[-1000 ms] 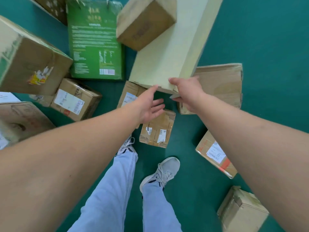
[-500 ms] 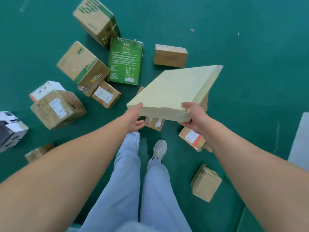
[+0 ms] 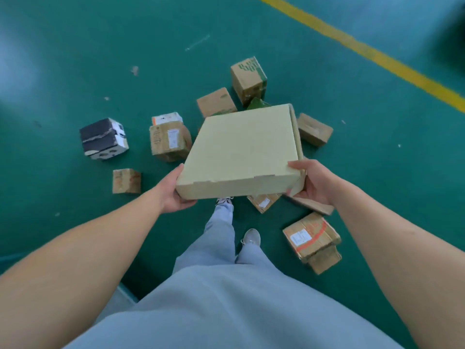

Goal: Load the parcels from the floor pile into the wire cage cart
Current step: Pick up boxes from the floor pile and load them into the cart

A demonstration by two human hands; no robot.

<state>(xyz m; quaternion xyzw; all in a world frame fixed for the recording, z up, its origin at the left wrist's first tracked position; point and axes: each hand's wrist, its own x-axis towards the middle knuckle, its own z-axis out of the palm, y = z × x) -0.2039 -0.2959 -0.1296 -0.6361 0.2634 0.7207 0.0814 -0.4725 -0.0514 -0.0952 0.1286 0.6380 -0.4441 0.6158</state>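
Both hands — left hand, right hand — hold unmarked flat box

A yellow line crosses the green floor at upper right.

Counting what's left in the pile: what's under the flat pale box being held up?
Below the flat pale box peek a green parcel's corner, a labelled carton and a shoe. Anything beneath its middle is covered.

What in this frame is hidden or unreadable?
Head view only:
- The wire cage cart: out of frame.
- The green parcel: mostly hidden behind the flat box.
- The left hand and right hand: fingers hidden under the box.
- Shipping labels: too small.
- Top right corner: blurred.
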